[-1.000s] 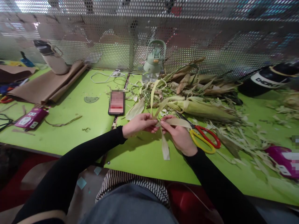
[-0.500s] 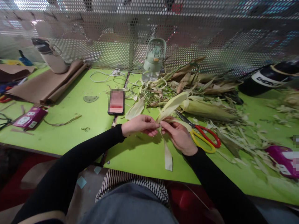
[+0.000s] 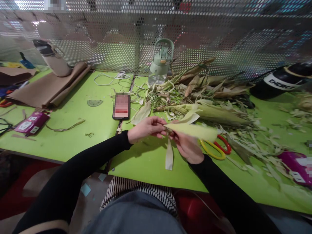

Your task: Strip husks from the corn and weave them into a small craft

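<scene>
My left hand [image 3: 146, 129] and my right hand [image 3: 187, 145] meet over the green table [image 3: 73, 130], both pinching pale corn husk strips [image 3: 193, 130]. One wide strip lies flat to the right over my right hand. A narrower strip [image 3: 169, 155] hangs down from the pinch point. Just behind lies an unhusked corn cob [image 3: 214, 113], with a heap of husks and stalks [image 3: 195, 84] beyond it. Red and yellow scissors [image 3: 216, 148] rest on the table, partly under the wide strip.
A phone [image 3: 121, 105] on a cable lies left of my hands. A green water bottle [image 3: 160, 61] stands by the perforated metal screen [image 3: 219, 42]. Folded brown paper [image 3: 46, 87], a white bottle [image 3: 52, 57], purple packets [image 3: 31, 123] and a black cap [image 3: 282, 79] lie around.
The wide husk strip, standing up and back a second ago, has swung down to lie flat to the right over my right hand. The hanging strip stays below.
</scene>
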Demonstrator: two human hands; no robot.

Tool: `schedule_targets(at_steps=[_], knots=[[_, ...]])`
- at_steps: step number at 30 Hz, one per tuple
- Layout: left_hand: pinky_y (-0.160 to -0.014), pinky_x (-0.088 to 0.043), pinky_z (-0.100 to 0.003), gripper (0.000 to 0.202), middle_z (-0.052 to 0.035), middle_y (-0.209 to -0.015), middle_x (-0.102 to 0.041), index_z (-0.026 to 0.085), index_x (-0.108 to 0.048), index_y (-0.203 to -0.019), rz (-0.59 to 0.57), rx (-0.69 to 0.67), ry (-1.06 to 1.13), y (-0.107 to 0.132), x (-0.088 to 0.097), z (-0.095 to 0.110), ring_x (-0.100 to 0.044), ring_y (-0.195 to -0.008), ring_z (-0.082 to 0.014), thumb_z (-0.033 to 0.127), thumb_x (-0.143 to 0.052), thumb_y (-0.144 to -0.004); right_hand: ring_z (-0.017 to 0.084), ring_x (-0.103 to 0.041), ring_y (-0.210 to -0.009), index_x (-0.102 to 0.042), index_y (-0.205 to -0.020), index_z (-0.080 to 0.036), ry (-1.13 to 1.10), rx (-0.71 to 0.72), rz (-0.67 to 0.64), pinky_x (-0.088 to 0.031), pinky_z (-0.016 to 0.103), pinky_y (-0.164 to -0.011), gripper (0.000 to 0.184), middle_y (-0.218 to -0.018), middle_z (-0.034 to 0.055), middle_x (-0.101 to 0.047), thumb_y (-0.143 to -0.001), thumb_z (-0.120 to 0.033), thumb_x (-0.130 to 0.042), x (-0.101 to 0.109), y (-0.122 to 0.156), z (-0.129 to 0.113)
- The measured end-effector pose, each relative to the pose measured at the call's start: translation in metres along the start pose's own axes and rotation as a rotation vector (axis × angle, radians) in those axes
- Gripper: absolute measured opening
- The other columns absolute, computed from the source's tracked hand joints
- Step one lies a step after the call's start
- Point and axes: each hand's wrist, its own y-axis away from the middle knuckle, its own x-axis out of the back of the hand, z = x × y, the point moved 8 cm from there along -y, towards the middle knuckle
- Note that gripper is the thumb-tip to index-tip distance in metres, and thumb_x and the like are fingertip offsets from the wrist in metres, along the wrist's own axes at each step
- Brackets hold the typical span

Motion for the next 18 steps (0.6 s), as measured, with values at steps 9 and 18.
schedule_targets(at_steps=[9,18], knots=[[-0.070,-0.058,-0.021,0.023,-0.0006,-0.068,-0.067,0.014,-0.052,-0.078,0.082,0.124,0.088,0.001,0.003,-0.008,-0.070,-0.064,-0.0076,0.016,-0.050,-0.100,0.008,-0.050,-0.060,-0.068,-0.085,-0.022,0.072,0.028,-0.031,-0.047,0.022,-0.056,0.025,-0.075,-0.0039,-0.061,-0.080,-0.044,-0.078,-0.002,0.003,0.000],[-0.064,-0.056,-0.014,0.014,-0.0036,-0.074,-0.073,0.012,-0.058,-0.083,-0.075,0.133,0.117,0.004,-0.006,-0.007,-0.068,-0.060,-0.0043,0.010,-0.055,-0.097,0.008,-0.055,-0.060,-0.068,-0.086,-0.022,0.042,0.017,-0.007,-0.045,0.019,-0.052,0.030,-0.072,-0.0047,-0.064,-0.075,-0.044,-0.084,-0.002,0.002,-0.004]])
